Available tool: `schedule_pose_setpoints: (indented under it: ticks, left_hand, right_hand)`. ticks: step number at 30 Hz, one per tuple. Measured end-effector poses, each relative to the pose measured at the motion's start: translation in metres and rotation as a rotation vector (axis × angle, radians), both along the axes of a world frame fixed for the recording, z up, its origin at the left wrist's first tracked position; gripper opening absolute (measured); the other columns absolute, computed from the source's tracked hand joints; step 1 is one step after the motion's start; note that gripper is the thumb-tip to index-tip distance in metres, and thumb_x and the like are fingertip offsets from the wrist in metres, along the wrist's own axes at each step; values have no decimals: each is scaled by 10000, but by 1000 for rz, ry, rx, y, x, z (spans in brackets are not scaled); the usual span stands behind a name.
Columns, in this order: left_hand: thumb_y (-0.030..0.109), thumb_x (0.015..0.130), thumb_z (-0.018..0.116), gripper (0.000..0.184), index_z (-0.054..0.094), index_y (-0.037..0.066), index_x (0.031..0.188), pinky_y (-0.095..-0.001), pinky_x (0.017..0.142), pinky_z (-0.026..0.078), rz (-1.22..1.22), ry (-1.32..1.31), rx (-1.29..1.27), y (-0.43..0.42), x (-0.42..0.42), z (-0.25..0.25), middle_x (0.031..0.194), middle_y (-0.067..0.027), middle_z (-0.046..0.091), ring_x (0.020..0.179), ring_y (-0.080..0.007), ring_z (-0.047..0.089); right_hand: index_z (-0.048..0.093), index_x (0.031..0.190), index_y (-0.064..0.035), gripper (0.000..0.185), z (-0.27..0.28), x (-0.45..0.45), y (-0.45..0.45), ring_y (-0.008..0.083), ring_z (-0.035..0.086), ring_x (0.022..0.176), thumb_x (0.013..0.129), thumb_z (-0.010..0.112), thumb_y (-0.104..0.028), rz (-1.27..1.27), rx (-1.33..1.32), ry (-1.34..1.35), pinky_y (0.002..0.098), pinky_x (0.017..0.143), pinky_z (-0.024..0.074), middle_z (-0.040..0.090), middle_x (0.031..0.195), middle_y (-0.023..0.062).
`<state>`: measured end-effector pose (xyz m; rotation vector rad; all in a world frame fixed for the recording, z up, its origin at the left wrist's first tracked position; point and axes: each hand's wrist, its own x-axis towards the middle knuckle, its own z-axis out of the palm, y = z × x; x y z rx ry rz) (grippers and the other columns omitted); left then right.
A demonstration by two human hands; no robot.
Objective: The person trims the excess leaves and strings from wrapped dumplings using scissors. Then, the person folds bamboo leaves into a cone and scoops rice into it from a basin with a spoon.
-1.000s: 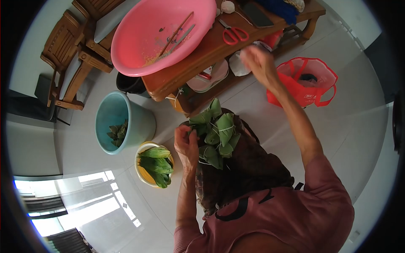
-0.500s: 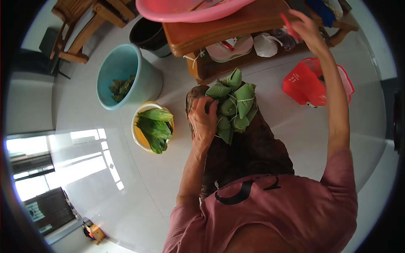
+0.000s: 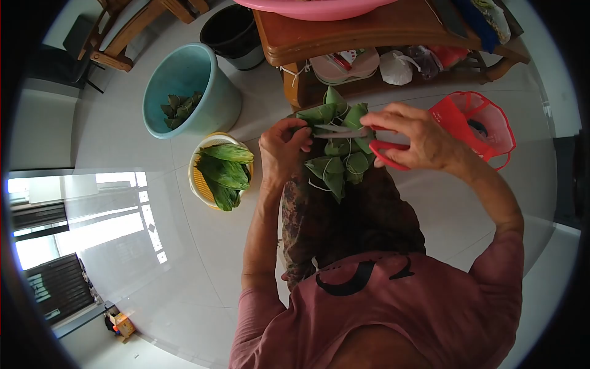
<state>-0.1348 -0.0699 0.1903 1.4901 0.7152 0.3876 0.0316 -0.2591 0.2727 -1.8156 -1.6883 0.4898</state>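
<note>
A cluster of leaf-wrapped zongzi (image 3: 335, 165), tied with pale string, rests over my lap. My right hand (image 3: 424, 138) grips red-handled scissors (image 3: 392, 154) above the cluster. The scissor blades are spread and point left, their tips close to my left fingers. At the left edge of the cluster, my left hand (image 3: 283, 150) is closed in a pinch. What it pinches is too small to make out.
On the floor to the left stand a blue bucket (image 3: 230, 98) with several zongzi inside, a yellow-white basket (image 3: 195, 178) of green leaves and a black bucket (image 3: 230, 34). Ahead is a wooden table (image 3: 344, 40) bearing a pink basin (image 3: 319, 9). A red bag (image 3: 455, 120) sits at right.
My right hand has brought the scissors from the table down to the zongzi, and the blades now show spread. My left hand has shifted slightly left and is pinching at the cluster's edge.
</note>
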Motion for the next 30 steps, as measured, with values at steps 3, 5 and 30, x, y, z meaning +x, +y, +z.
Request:
schedule_pose_setpoints:
  ticks: [3, 5, 30]
  left_hand:
    - [51, 798, 616, 186, 589, -50, 952, -203, 525, 469, -14, -60, 76, 2, -1, -6, 706, -83, 630, 595, -102, 597]
    - [46, 791, 622, 189, 588, -52, 949, -207, 536, 473, 0, -25, 106, 2, -4, -2, 716, -85, 633, 598, -103, 597]
    - [51, 681, 700, 125, 671, 16, 797, -237, 608, 492, 113, -56, 299, -3, -21, -12, 695, -58, 655, 636, -107, 622]
  right_hand:
    - [554, 1115, -54, 481, 2, 5, 12, 245, 582, 825, 664, 714, -8, 72, 38, -229, 347, 690, 515, 527, 964, 106]
    - [546, 1082, -44, 429, 4, 4, 19, 267, 576, 843, 681, 697, -40, 108, 32, -407, 360, 689, 504, 517, 941, 112]
    - [547, 902, -41, 195, 12, -12, 38, 154, 532, 871, 714, 583, -84, 267, 149, -961, 267, 735, 449, 501, 878, 34]
